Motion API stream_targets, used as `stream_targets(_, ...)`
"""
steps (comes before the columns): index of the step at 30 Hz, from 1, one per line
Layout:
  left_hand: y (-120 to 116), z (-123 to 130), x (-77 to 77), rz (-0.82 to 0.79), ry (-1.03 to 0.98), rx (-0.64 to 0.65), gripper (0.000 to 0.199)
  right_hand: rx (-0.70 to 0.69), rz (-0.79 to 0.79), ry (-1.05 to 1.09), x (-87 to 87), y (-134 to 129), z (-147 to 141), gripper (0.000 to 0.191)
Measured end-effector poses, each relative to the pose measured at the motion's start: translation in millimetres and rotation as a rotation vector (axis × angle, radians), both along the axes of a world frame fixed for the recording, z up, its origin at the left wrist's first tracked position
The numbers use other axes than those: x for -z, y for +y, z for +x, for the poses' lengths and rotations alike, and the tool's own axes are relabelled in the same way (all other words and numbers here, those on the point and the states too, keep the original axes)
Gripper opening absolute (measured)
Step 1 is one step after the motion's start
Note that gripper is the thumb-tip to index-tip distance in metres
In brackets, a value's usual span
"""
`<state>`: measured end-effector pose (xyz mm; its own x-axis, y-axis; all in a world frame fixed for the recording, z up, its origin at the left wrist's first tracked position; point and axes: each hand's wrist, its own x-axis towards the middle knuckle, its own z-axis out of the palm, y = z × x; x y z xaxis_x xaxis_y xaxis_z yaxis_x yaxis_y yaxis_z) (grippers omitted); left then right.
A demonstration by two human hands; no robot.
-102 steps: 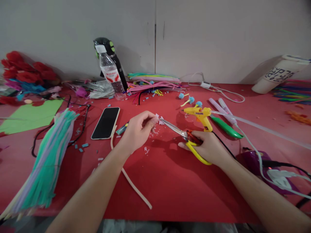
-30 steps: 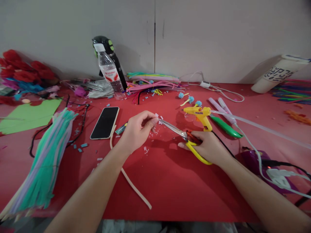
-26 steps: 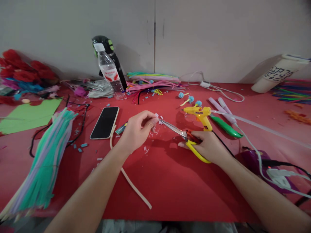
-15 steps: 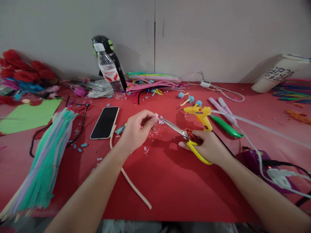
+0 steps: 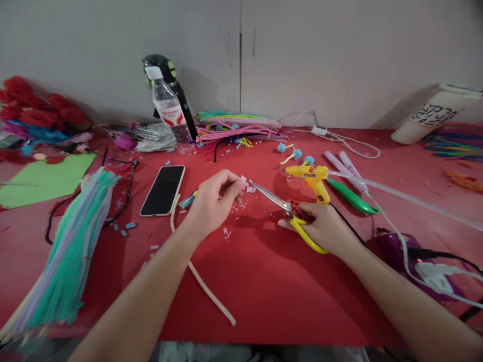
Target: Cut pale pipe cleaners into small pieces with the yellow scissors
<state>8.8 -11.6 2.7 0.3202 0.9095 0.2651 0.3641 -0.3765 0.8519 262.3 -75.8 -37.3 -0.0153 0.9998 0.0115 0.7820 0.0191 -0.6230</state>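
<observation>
My left hand (image 5: 219, 198) pinches a small pale pink piece (image 5: 243, 179) between thumb and fingertips. In my right hand (image 5: 320, 226) are scissors (image 5: 272, 198) with yellow and red handles, their tips pointing at the left fingertips, a small gap away. Small pink clippings (image 5: 250, 189) lie on the red table (image 5: 279, 291) beneath the tips. A cream pipe cleaner (image 5: 211, 294) runs from beside the phone, under my left wrist, toward the front. Just beyond my right hand stands a yellow glue gun (image 5: 311, 176).
A phone (image 5: 163, 191) and a teal-and-lilac pipe cleaner bundle (image 5: 71, 251) lie to the left. Bottles (image 5: 171, 113) stand at the back. To the right are a green tool (image 5: 351, 196), a purple power strip (image 5: 403, 246), cables and a tilted cup (image 5: 430, 115).
The scissor tips have shifted slightly away from my left fingertips, and the handles have moved a little. My left hand has barely moved.
</observation>
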Motion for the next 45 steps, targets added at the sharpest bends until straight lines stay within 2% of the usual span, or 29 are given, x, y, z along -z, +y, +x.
stream_targets(10, -2.3, 1.7, -3.8, -0.016, 0.031, -0.007, 0.032, -0.006, 0.016, -0.006, -2.3, -1.6, -1.3, 0.056)
stream_targets(21, -3.4, 2.5, -6.8, -0.012, 0.075, -0.005, 0.032, -0.002, -0.043, 0.014, -0.5, -1.4, -0.7, 0.052)
stream_targets(28, -3.3, 2.4, -6.4, -0.036, 0.067, 0.001, 0.032, -0.015, -0.044, 0.02, 0.1, 0.4, 0.2, 0.059)
stream_targets(36, -3.1, 2.8, -4.7, -0.044, 0.084, -0.007, 0.036, -0.001, -0.021, 0.006, -0.5, -1.2, -0.1, 0.051)
stream_targets(45, -5.2, 4.3, -7.2, -0.061, 0.135, -0.003, 0.037, -0.023, -0.034, 0.009, 0.3, -1.8, 0.3, 0.052)
